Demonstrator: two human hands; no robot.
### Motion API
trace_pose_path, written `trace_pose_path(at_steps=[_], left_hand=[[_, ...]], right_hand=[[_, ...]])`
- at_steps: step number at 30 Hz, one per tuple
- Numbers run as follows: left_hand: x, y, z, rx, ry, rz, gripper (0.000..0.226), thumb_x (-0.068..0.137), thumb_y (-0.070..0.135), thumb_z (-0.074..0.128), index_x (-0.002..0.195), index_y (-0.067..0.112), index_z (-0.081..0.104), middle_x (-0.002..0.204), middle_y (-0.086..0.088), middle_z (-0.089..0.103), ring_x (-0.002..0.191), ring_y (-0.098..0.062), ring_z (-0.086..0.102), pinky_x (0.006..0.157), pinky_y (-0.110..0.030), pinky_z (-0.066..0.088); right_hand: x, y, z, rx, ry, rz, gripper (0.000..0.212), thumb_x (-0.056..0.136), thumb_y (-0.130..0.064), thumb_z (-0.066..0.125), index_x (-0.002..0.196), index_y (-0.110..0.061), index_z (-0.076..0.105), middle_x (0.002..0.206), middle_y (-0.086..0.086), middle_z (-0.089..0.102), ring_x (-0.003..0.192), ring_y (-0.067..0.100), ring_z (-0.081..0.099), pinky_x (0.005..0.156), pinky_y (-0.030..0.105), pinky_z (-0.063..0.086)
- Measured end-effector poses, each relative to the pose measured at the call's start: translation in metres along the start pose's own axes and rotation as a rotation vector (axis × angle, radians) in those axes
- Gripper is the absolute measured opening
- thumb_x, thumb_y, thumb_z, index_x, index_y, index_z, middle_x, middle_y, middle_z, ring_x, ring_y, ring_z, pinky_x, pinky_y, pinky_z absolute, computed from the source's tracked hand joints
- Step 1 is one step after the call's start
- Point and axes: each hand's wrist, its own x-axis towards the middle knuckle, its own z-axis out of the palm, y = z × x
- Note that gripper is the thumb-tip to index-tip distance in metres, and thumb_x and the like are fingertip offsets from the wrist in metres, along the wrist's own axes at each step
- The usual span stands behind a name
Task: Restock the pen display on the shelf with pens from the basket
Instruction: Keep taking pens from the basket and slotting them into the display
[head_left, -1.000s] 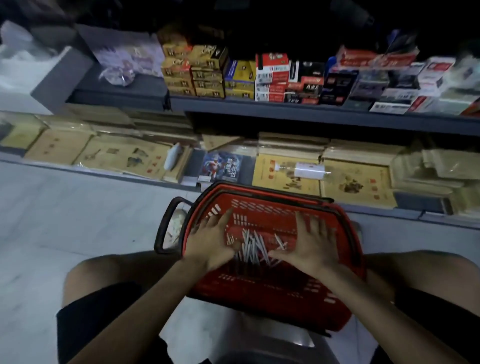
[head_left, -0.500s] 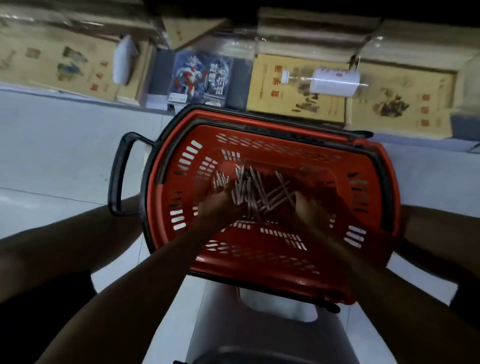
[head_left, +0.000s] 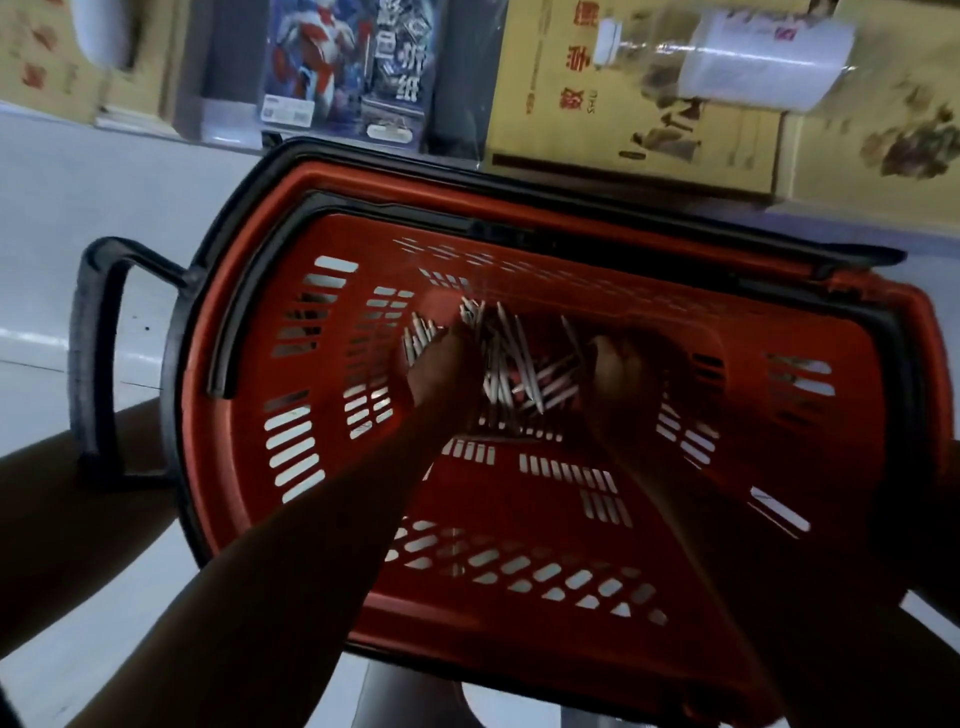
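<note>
Low inside a red basket (head_left: 493, 519), at the middle of its floor, lies a loose heap of white pens (head_left: 514, 374). The left hand (head_left: 441, 376) curls round a bunch at the heap's left side, and pen ends poke out beyond it. The right hand (head_left: 618, 371) sits at the heap's right edge with fingers bent; whether it grasps any pens cannot be told. Beyond the basket's far rim lie a blue packet (head_left: 343, 67) and yellow boxes (head_left: 623, 114).
</note>
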Motion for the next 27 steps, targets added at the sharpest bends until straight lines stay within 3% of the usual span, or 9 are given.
trace_pose_path(at_steps=[3, 6, 10, 13, 16, 19, 22, 24, 27], left_hand=[[0.007, 0.002, 0.004, -0.103, -0.001, -0.076, 0.023, 0.107, 0.027, 0.047, 0.116, 0.015, 0.065, 0.093, 0.002, 0.066, 0.085, -0.018, 0.066, 0.07, -0.034, 0.046], [0.012, 0.003, 0.009, -0.134, -0.038, -0.141, 0.032, 0.104, 0.044, 0.051, 0.114, 0.018, 0.068, 0.099, -0.003, 0.072, 0.092, -0.026, 0.07, 0.074, -0.034, 0.044], [0.017, 0.006, 0.02, -0.177, -0.061, -0.147, 0.027, 0.102, 0.039, 0.057, 0.104, 0.017, 0.072, 0.094, -0.001, 0.073, 0.088, -0.024, 0.071, 0.073, -0.035, 0.052], [0.013, 0.009, 0.018, -0.151, -0.074, -0.12, 0.03, 0.103, 0.04, 0.052, 0.095, 0.018, 0.07, 0.085, 0.001, 0.07, 0.08, -0.021, 0.07, 0.075, -0.039, 0.058], [0.005, 0.008, 0.013, -0.111, -0.019, -0.048, 0.031, 0.104, 0.038, 0.05, 0.079, 0.022, 0.061, 0.071, 0.006, 0.062, 0.068, -0.017, 0.067, 0.07, -0.033, 0.058], [-0.006, 0.002, 0.008, -0.101, 0.047, 0.059, 0.029, 0.105, 0.033, 0.053, 0.079, 0.019, 0.06, 0.064, 0.01, 0.052, 0.059, -0.013, 0.06, 0.055, -0.023, 0.044], [-0.017, -0.006, -0.006, -0.57, -0.089, 0.081, 0.02, 0.102, 0.02, 0.064, 0.089, 0.007, 0.073, 0.068, 0.007, 0.064, 0.059, -0.006, 0.062, 0.055, -0.017, 0.044], [-0.029, -0.007, -0.024, -0.948, -0.136, 0.03, 0.016, 0.1, 0.011, 0.065, 0.091, 0.0, 0.073, 0.077, -0.006, 0.07, 0.066, -0.011, 0.064, 0.058, -0.02, 0.051], [-0.055, -0.005, -0.052, -1.262, -0.262, -0.136, 0.014, 0.105, 0.017, 0.059, 0.107, 0.012, 0.072, 0.093, -0.01, 0.071, 0.077, -0.021, 0.068, 0.059, -0.028, 0.057]], right_hand=[[0.007, -0.004, 0.005, 0.186, -0.106, 0.093, 0.036, 0.099, -0.016, 0.045, 0.127, -0.006, 0.067, 0.116, 0.018, 0.073, 0.103, 0.036, 0.073, 0.088, 0.048, 0.06], [0.012, -0.03, -0.011, 0.083, -0.07, 0.1, 0.036, 0.102, -0.007, 0.043, 0.133, -0.005, 0.063, 0.121, 0.022, 0.069, 0.112, 0.041, 0.066, 0.098, 0.051, 0.05], [0.008, -0.034, -0.002, 0.008, 0.013, 0.034, 0.041, 0.102, -0.009, 0.035, 0.109, -0.001, 0.074, 0.082, 0.018, 0.071, 0.071, 0.036, 0.072, 0.065, 0.043, 0.059], [0.006, -0.04, -0.001, -0.006, 0.03, -0.038, 0.034, 0.099, -0.004, 0.043, 0.122, 0.001, 0.067, 0.099, 0.024, 0.072, 0.087, 0.041, 0.073, 0.077, 0.047, 0.058], [0.005, -0.046, -0.009, 0.008, 0.011, -0.074, 0.028, 0.105, -0.024, 0.047, 0.124, -0.012, 0.064, 0.113, 0.012, 0.071, 0.103, 0.03, 0.07, 0.089, 0.043, 0.054], [-0.003, -0.058, -0.024, 0.102, -0.054, -0.068, 0.027, 0.103, -0.032, 0.053, 0.122, -0.018, 0.066, 0.113, 0.006, 0.071, 0.104, 0.026, 0.068, 0.088, 0.037, 0.052], [-0.014, -0.071, -0.037, 0.291, -0.118, -0.009, 0.026, 0.097, -0.02, 0.062, 0.123, -0.018, 0.067, 0.111, 0.003, 0.072, 0.1, 0.023, 0.069, 0.085, 0.038, 0.056], [-0.021, -0.082, -0.045, 0.45, -0.135, 0.05, 0.024, 0.098, -0.009, 0.06, 0.121, -0.016, 0.066, 0.107, 0.006, 0.072, 0.088, 0.021, 0.07, 0.07, 0.032, 0.057], [-0.036, -0.098, -0.065, 0.623, -0.179, 0.142, 0.021, 0.105, -0.008, 0.049, 0.115, -0.018, 0.064, 0.089, 0.001, 0.067, 0.063, 0.009, 0.06, 0.048, 0.015, 0.043]])
